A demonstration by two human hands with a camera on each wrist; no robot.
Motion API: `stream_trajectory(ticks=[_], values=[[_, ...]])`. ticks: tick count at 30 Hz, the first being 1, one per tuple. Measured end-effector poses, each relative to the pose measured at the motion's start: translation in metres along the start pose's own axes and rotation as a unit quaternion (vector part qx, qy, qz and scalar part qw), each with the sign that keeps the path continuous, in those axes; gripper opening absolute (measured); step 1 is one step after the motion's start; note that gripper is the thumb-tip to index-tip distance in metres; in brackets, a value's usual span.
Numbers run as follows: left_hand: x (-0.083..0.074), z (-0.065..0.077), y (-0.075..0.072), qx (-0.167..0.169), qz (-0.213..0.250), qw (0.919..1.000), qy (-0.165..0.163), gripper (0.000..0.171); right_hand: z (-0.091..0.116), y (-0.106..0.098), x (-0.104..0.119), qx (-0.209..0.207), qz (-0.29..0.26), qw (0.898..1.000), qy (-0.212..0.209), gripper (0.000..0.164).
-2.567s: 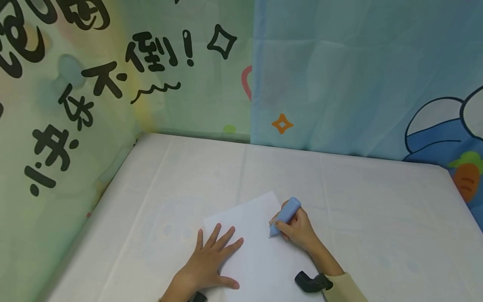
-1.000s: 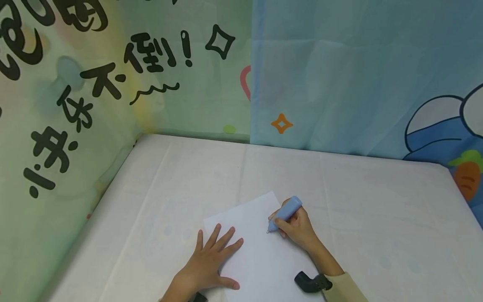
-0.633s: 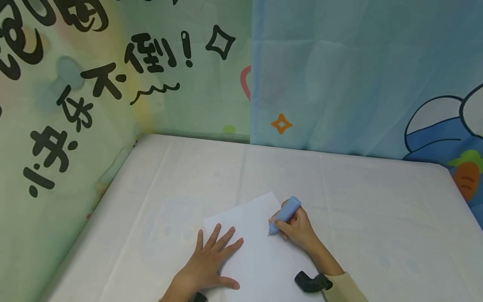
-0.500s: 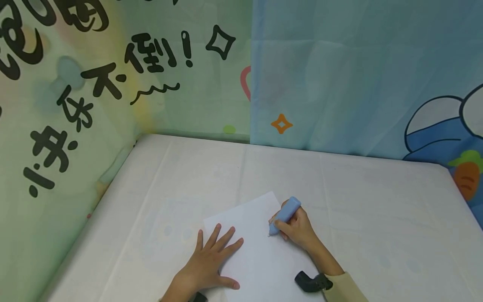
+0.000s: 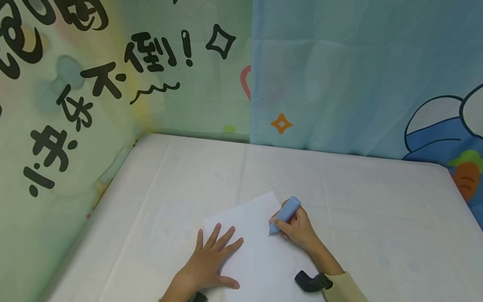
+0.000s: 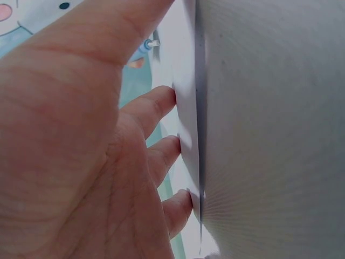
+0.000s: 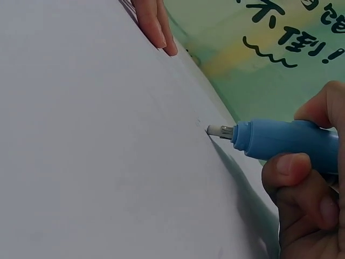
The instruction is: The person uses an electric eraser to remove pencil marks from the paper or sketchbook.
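A sheet of white paper (image 5: 260, 260) lies at a slant on the white-covered table. My left hand (image 5: 207, 262) rests flat with spread fingers over its left edge; in the left wrist view the fingertips (image 6: 170, 97) press on the sheet. Above the paper's right side, my right hand (image 5: 302, 230) grips a blue electric eraser (image 5: 286, 213) like a pen, tilted with its tip down and to the left. In the right wrist view the white eraser tip (image 7: 214, 130) sits in a metal holder and meets the paper beside a few faint specks.
The table (image 5: 362, 201) spreads out behind and to both sides of the paper. A green printed curtain (image 5: 181, 109) with black lettering and a blue one (image 5: 339, 84) stand along its left and back edges. A black wrist mount (image 5: 312, 282) sits at my right sleeve.
The eraser tip has shifted in short strokes on the paper, slightly up and left, then back down a little. The left hand and the paper have stayed in place.
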State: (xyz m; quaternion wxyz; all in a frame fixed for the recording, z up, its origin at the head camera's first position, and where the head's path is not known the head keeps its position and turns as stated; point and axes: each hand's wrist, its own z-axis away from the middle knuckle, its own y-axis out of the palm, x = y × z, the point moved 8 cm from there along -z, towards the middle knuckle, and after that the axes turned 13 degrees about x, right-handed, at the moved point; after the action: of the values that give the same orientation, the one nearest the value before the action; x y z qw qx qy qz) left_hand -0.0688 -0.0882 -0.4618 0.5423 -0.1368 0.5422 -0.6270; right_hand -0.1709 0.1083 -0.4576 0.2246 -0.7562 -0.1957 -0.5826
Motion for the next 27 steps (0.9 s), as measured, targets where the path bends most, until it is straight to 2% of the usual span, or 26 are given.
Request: stream_trajectory(ticks=[10,14,27], values=[[-0.0019,0.0019,-0.0026,-0.007,-0.003,0.9999,0.009,0.098,0.0005,0.0036,0.0006,0.03,-0.039,0.998,-0.025,0.023],[-0.0025,0.0021,-0.0033,-0.007,-0.005,0.9999,0.01,0.098,0.0004,0.0051,0.0008,0.04,-0.036,0.998,-0.026,0.022],[-0.0024,0.0029,-0.0039,-0.006,-0.012,0.9999,0.006,0.098,0.0013,0.0073,-0.0031,0.061,-0.019,0.998,0.014,0.025]])
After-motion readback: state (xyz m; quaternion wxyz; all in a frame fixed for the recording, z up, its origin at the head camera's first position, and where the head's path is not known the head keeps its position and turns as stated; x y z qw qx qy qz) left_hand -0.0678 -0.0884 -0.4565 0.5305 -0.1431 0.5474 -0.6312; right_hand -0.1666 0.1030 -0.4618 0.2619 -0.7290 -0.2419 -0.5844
